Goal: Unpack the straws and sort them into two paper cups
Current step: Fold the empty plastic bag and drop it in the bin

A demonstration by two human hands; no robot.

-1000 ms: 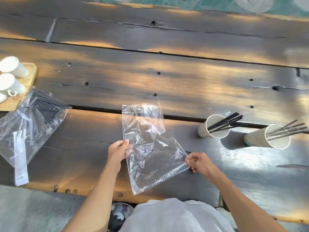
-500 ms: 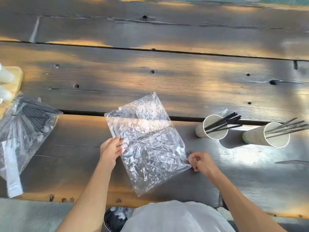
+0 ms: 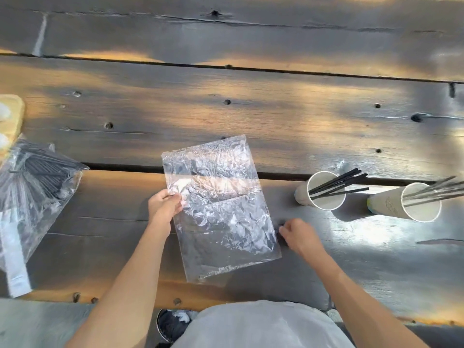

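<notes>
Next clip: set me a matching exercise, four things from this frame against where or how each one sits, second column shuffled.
Things:
1. empty bag
2. full bag
3. near cup
4. far cup

Places or states:
A. at the table's left edge, packed with dark straws
B. rightmost, holds grey straws
C. flat on the table between both hands
D. right of the empty bag, holds black straws

Pairs: 1-C, 2-A, 3-D, 4-B
</notes>
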